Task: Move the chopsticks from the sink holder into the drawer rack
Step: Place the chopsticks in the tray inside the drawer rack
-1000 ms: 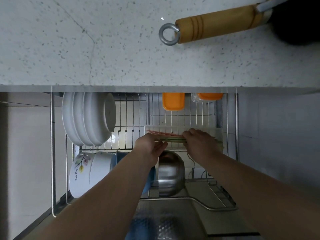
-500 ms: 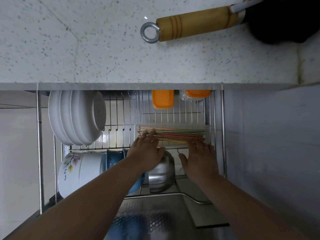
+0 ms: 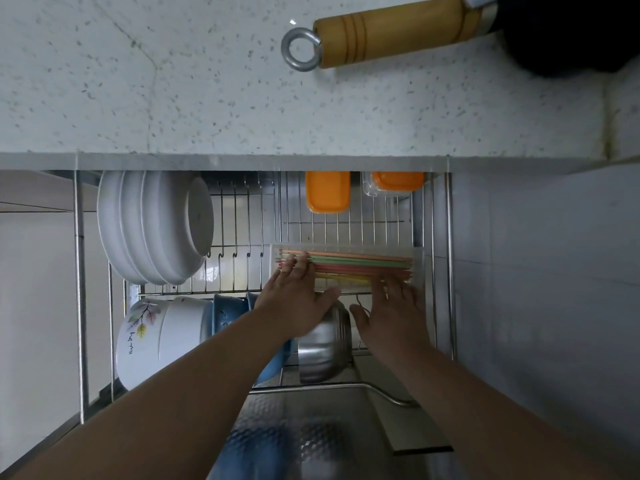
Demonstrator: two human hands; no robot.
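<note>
Placement step: chopsticks (image 3: 360, 266) lie in clear tray (image 3: 417, 268). My left hand (image 3: 298, 299) and right hand (image 3: 393, 313) spread flat, released. Next: withdraw both.

You are reaching both bare arms forward and down, side by side. Your left hand (image 3: 298, 299) is lying flat with fingers (image 3: 300, 268) stretched out, thumb spread toward the right. Your right hand (image 3: 393, 313) is spreading open, palm down.

Orange, green, pink, yellow chopsticks (image 3: 360, 266); speckled counter (image 3: 207, 81)
</note>
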